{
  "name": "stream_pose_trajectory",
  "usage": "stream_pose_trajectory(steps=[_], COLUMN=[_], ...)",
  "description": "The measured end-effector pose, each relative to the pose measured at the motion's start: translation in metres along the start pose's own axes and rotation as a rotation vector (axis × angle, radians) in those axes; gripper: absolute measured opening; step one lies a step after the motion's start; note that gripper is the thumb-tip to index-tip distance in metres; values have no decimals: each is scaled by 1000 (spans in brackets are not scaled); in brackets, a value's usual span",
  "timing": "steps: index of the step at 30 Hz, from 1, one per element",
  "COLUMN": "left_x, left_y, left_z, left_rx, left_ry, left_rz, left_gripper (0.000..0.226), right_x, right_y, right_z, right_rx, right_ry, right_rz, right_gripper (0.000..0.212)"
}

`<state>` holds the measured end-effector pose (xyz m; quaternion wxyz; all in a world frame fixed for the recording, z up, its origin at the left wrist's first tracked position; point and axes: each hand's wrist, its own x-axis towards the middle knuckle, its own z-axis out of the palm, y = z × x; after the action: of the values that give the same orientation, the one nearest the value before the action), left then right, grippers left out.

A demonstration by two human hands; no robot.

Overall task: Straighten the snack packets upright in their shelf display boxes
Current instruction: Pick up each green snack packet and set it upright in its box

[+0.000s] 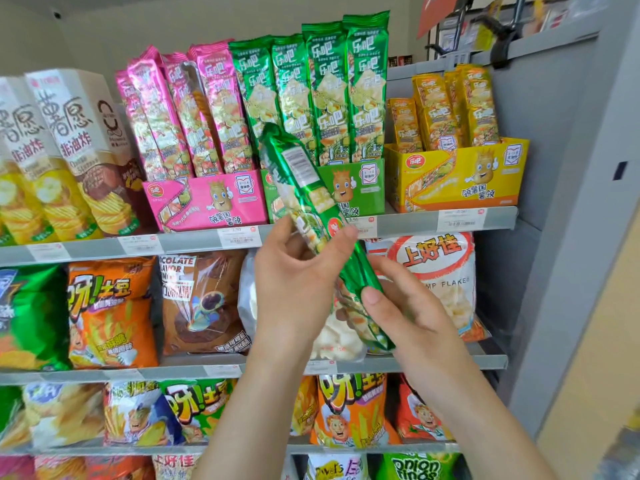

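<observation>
A long green snack packet [304, 188] slants in front of the shelf, its top end up left and its lower end down right. My left hand [298, 282] grips its middle with thumb and fingers. My right hand [405, 310] holds its lower end, thumb on the front. Behind it stands the green display box [356, 185] with several green packets [329, 95] upright in it. To its left, the pink display box [207, 199] holds several pink packets [180, 112] that lean left. At the right, the yellow display box [457, 174] holds short yellow packets [446, 109] upright.
Tall chip cartons [65, 150] stand at the shelf's left. Bagged snacks fill the lower shelves, among them a white shrimp-flakes bag [440, 265] behind my right hand. A grey side panel [554, 202] closes the shelf on the right. Price tags line the shelf rail [194, 242].
</observation>
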<state>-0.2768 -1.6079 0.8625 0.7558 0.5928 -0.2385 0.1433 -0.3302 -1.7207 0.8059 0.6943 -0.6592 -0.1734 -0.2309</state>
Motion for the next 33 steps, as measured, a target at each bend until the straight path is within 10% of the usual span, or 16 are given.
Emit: stream_pose_trajectory(steps=[15,28,33], left_x=[17,25,33], left_y=[1,12,22], left_z=[-6,3,-8], left_rx=[-84,259,281], left_ry=[57,107,-127], left_rz=[59,139,71], left_gripper=[9,80,23], right_x=[0,-3,-3], right_y=[1,-10,-8], right_z=[-15,-5,-4], right_rx=[195,-147,-236], right_ry=[-226,-134,-15], right_rz=[63,99,80], right_gripper=[58,46,38])
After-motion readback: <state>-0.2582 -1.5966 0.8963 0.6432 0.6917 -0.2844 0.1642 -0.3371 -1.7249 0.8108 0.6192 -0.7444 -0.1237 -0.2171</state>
